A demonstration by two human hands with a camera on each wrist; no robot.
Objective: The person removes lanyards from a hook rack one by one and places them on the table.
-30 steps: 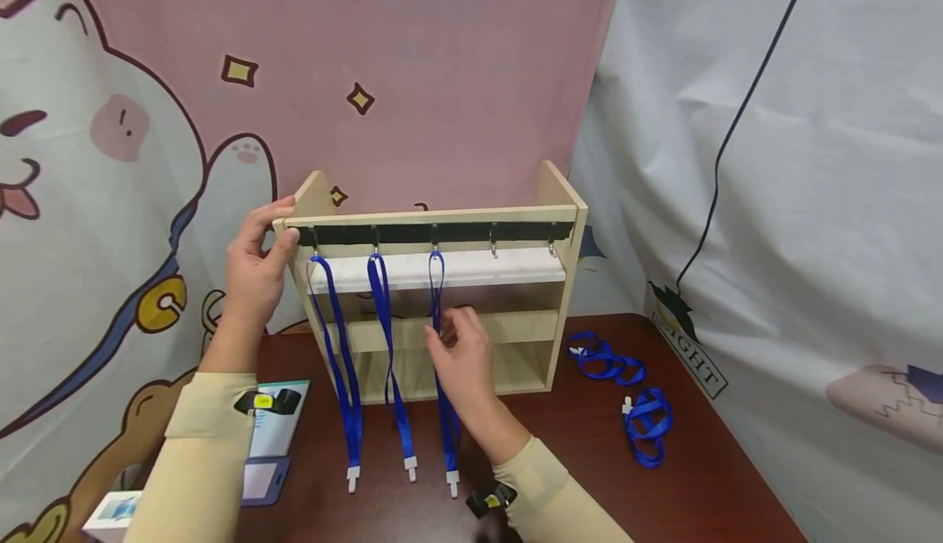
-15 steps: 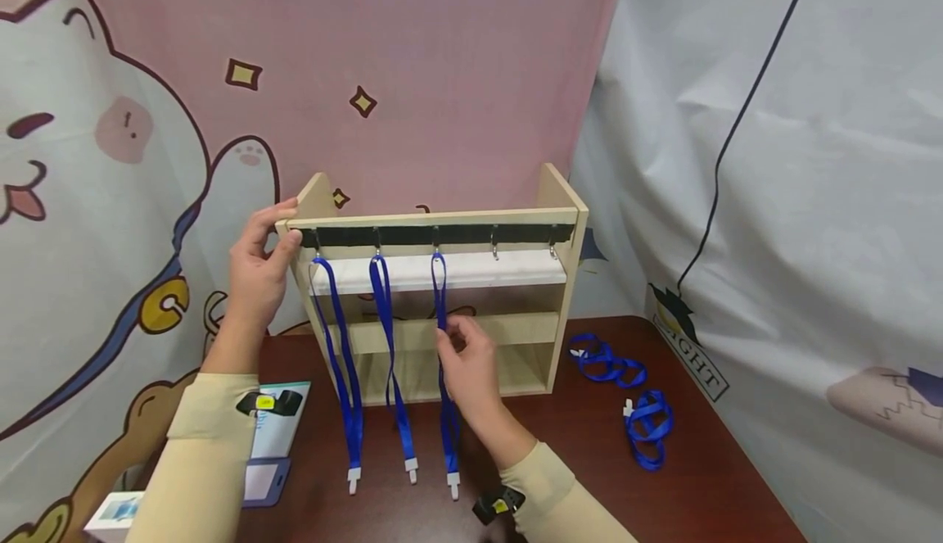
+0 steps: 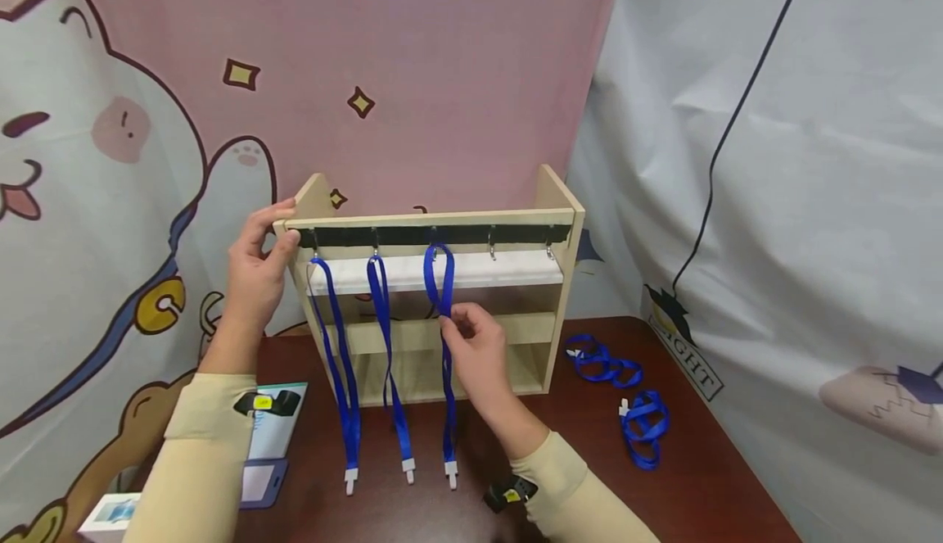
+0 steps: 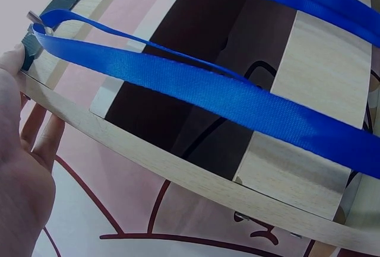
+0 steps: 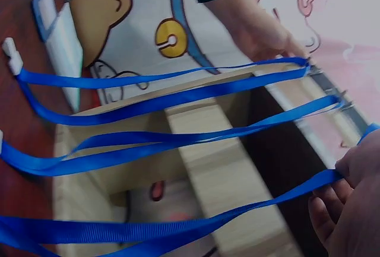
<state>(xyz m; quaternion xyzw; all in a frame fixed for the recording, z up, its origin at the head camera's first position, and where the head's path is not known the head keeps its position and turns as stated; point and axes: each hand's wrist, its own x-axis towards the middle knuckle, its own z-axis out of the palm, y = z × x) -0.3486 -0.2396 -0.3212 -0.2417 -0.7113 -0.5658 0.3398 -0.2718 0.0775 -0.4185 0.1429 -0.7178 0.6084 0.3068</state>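
Note:
My left hand (image 3: 256, 273) grips the top left corner of a small wooden rack (image 3: 526, 328), thumb on its front; the left wrist view shows it at the side board. Several metal hooks line the rack's black strip (image 3: 464, 236). Blue lanyards with white clips hang from the left hook (image 3: 315, 242) and the second. My right hand (image 3: 479, 355) pinches the third lanyard (image 3: 448, 412) below its top loop, also seen in the right wrist view, where the lanyard (image 5: 255, 206) runs to the fingers. That loop overlaps the middle hook; I cannot tell whether it hangs on it.
Two coiled blue lanyards, a far one (image 3: 604, 363) and a near one (image 3: 644, 428), lie on the dark table right of the rack. At left are a booklet (image 3: 280, 436), a blue badge holder (image 3: 263, 484) and a white box (image 3: 110, 518). Printed curtains stand behind.
My right hand has shifted slightly right and up the third lanyard. Its top loop has spread wider and sits a little higher at the middle hook. The left hand stays on the rack's corner.

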